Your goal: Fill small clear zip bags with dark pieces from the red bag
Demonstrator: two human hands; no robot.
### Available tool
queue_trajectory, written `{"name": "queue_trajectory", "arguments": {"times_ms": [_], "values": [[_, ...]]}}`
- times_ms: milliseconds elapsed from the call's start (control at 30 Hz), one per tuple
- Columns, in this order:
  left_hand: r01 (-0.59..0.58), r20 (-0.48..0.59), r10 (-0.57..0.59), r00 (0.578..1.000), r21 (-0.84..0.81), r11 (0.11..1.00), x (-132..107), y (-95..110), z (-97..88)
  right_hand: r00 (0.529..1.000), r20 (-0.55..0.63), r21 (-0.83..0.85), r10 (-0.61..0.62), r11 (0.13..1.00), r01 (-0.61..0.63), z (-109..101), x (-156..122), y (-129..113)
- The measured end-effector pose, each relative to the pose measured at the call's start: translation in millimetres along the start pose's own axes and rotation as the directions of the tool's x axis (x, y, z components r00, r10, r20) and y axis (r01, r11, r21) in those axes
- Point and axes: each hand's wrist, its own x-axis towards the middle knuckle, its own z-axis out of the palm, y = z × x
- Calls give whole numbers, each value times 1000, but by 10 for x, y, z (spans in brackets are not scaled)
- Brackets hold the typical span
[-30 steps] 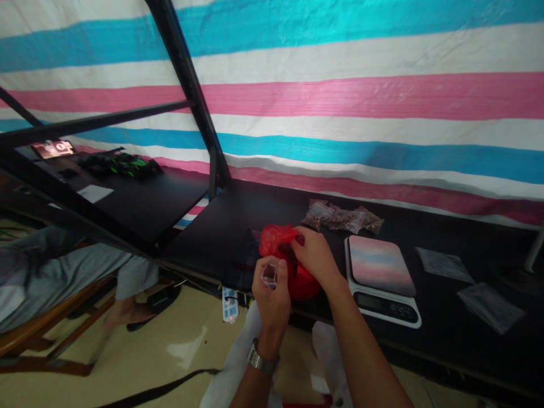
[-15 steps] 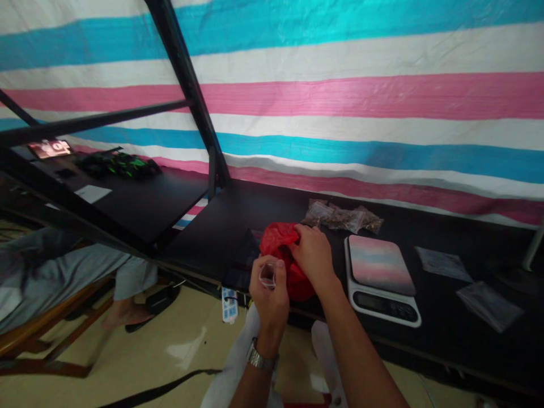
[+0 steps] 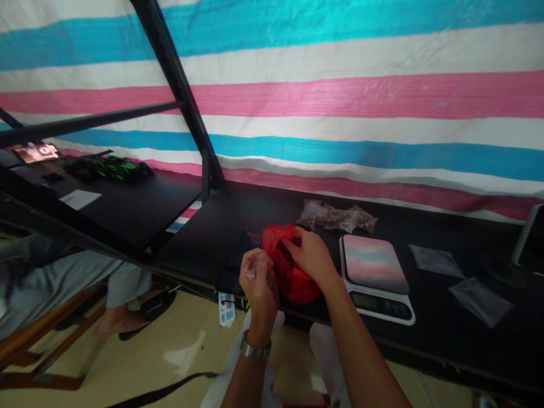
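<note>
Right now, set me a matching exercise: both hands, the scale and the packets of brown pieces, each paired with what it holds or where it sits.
1. Left hand
2. Right hand
3. White digital kitchen scale
4. Clear plastic packets of brown pieces

A. Along the far edge of the black tabletop
B. Holding a small clear plastic bag
C. Right of the hands, near the table's front edge
D. On a crumpled red plastic bag

Pairs: 1B, 2D, 3C, 4A

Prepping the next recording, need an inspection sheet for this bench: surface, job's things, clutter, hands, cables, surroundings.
surface: black tabletop, no spills seen
job's things: red plastic bag; small clear plastic bag
clutter: clear bags of brown contents; digital scale; flat clear bag
hands: left hand holds the clear bag; right hand grips the red bag
cables: black cord on the floor; white power strip at the table edge
surroundings: striped tarp; a person's legs at left
</note>
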Motion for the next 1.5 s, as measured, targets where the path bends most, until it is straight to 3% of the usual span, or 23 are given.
{"name": "queue_trajectory", "arguments": {"times_ms": [267,467,633,833,1000,1133,1300,1500], "values": [[6,43,-7,999,13,1000,9,-13,-20,1000,4,169,21,985,-22,-53,-10,65],[-1,71,0,997,15,1000,28,-28,-19,1000,-7,20,6,1000,-6,-29,-21,44],[-18,65,15,998,44,999,19,-35,-57,998,12,106,-57,993,56,-102,-67,36],[-22,74,15,997,101,995,-81,41,-103,997,61,-117,-41,992,47,-170,-157,-2],[-24,73,17,997,102,994,-103,106,-89,995,82,-112,-56,992,65,-116,-178,-53],[31,82,-36,996,58,998,-98,75,-97,1000,-17,-151,14,988,-16,-30,-170,-95],[76,41,-75,996,-21,997,-74,61,-84,999,32,100,-29,995,25,62,-129,-79],[99,17,-99,995,-51,994,-38,98,-68,998,42,412,-54,911,32,11,-67,90]]}}
